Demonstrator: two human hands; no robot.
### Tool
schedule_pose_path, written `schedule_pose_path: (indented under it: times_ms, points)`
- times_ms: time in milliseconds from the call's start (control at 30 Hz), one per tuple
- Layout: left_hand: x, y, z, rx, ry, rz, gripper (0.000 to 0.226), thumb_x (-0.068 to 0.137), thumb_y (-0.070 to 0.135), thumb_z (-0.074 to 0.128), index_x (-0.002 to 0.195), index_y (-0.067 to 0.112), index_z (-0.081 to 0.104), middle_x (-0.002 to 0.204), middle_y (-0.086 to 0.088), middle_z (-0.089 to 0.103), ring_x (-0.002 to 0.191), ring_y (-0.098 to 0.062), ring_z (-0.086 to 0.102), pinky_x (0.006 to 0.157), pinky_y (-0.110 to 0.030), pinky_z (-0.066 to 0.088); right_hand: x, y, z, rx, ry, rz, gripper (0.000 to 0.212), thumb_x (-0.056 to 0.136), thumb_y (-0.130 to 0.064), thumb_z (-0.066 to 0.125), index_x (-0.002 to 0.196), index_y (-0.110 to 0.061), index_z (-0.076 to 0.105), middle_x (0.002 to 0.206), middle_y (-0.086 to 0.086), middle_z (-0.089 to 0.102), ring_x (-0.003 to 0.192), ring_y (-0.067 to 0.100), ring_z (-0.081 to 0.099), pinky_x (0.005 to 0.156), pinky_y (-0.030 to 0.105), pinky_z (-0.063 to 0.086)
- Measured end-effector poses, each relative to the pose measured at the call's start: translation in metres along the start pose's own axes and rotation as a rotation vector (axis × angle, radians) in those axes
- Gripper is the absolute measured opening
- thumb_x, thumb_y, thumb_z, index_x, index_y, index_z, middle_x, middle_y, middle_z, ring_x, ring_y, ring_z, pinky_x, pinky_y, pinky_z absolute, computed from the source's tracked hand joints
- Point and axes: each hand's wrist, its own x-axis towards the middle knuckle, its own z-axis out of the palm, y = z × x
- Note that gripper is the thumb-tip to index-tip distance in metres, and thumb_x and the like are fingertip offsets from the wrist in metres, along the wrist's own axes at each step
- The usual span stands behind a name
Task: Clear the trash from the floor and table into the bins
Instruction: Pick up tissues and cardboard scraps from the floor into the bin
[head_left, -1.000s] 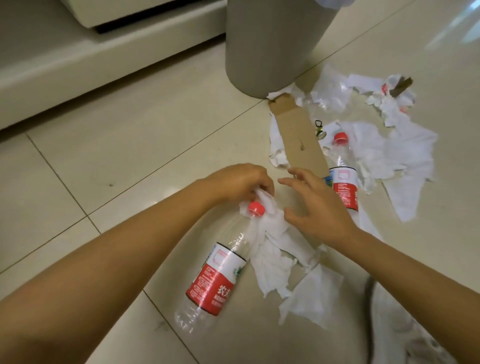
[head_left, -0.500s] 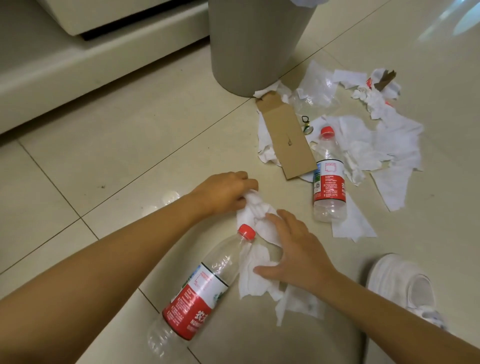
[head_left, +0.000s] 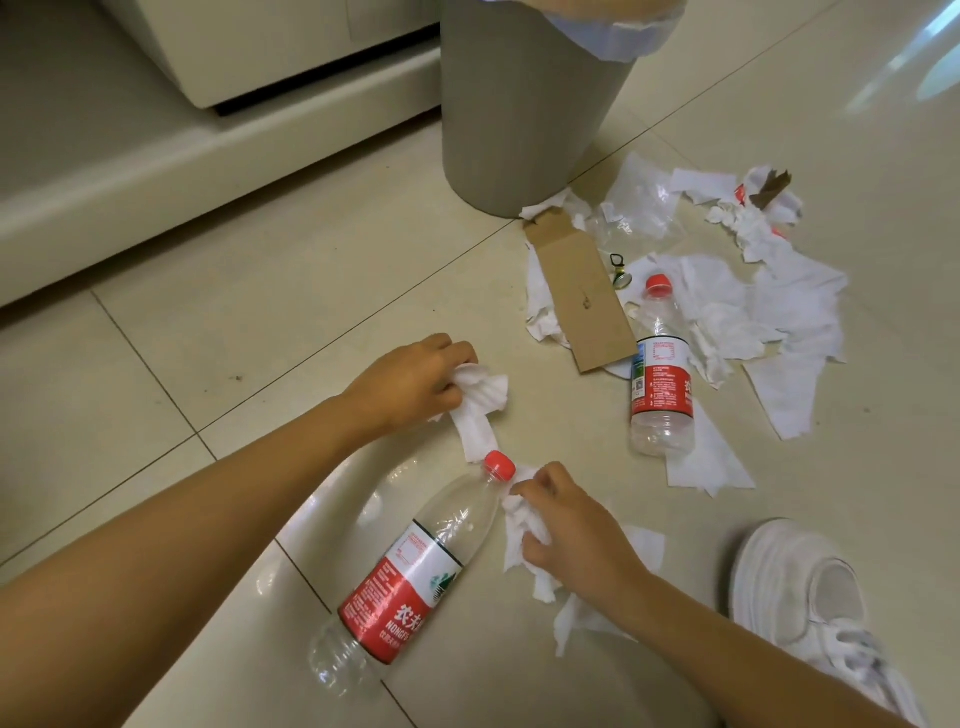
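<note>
Grey bin (head_left: 524, 104) stands on the floor (head_left: 260, 291), with tissue litter (head_left: 769, 312) beside it. Left hand (head_left: 410, 384) grips a tissue (head_left: 478, 410); right hand (head_left: 571, 530) clutches tissue wad (head_left: 524, 525) beside a lying bottle (head_left: 415, 566).

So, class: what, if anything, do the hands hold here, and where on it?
Each grips crumpled white tissue. The left hand bunches the upper end of one strip; the right hand clutches a wad beside the near bottle's neck.
</note>
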Motion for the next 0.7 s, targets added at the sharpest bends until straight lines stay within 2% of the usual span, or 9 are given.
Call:
schedule_pose_path:
  times_ms: [67,133,333,400,500,600,700]
  points:
    - [-0.006,-0.002,-0.01,-0.007,0.028,-0.017,0.03,0.082,0.012,0.053,0.111,0.018,0.056,0.094,-0.003,0.051,0.078,-0.026,0.054,0.065,-0.039,0.046,0.005,-0.002,-0.004,0.029,0.035,0.015,0.031,0.085,-0.017,0.055,0.116,-0.021,0.057,0.097,-0.009,0.038,0.074,0.011,0.045,0.06,0.017,0.036]
    - [-0.012,-0.005,-0.022,-0.01,0.063,-0.038,0.03,0.082,0.012,0.054,0.11,0.02,0.056,0.096,-0.002,0.052,0.08,-0.026,0.055,0.067,-0.042,0.048,0.013,-0.004,-0.014,0.037,0.075,0.024,0.026,0.084,-0.011,0.054,0.108,-0.019,0.061,0.093,-0.006,0.044,0.075,0.016,0.052,0.061,0.019,0.036]
    - [-0.042,-0.008,-0.076,0.048,0.176,-0.091,0.029,0.086,0.014,0.054,0.114,0.019,0.057,0.1,-0.005,0.053,0.083,-0.027,0.054,0.068,-0.034,0.045,0.047,-0.033,-0.086,-0.012,0.261,-0.037,0.03,0.08,-0.009,0.06,0.109,-0.013,0.064,0.106,0.004,0.057,0.089,0.025,0.06,0.071,0.032,0.045]
    - [-0.058,-0.011,-0.096,0.11,0.209,-0.128,0.03,0.087,0.017,0.054,0.117,0.019,0.056,0.103,-0.006,0.054,0.083,-0.026,0.055,0.066,-0.032,0.044,0.056,-0.057,-0.115,-0.003,0.306,-0.091,0.028,0.078,-0.008,0.062,0.106,-0.012,0.065,0.104,0.006,0.058,0.091,0.026,0.059,0.075,0.035,0.046]
    - [-0.088,-0.018,-0.125,0.18,0.284,-0.201,0.032,0.089,0.022,0.056,0.121,0.019,0.054,0.106,-0.006,0.053,0.082,-0.023,0.053,0.065,-0.031,0.043,0.07,-0.105,-0.146,-0.034,0.355,-0.215,0.025,0.078,-0.009,0.062,0.102,-0.013,0.064,0.102,0.003,0.057,0.086,0.022,0.056,0.068,0.029,0.037]
    - [-0.128,-0.024,-0.156,0.247,0.356,-0.288,0.031,0.09,0.023,0.056,0.121,0.019,0.052,0.109,-0.006,0.052,0.086,-0.023,0.054,0.071,-0.034,0.049,0.083,-0.157,-0.154,-0.032,0.344,-0.375,0.023,0.08,-0.013,0.062,0.103,-0.015,0.064,0.1,0.0,0.055,0.085,0.018,0.055,0.069,0.027,0.039]
    - [-0.174,-0.028,-0.186,0.308,0.437,-0.41,0.031,0.089,0.019,0.056,0.119,0.018,0.053,0.108,-0.008,0.053,0.088,-0.028,0.055,0.068,-0.034,0.045,0.088,-0.21,-0.147,-0.029,0.328,-0.518,0.021,0.081,-0.018,0.062,0.102,-0.019,0.063,0.099,-0.004,0.053,0.085,0.016,0.054,0.069,0.027,0.04]
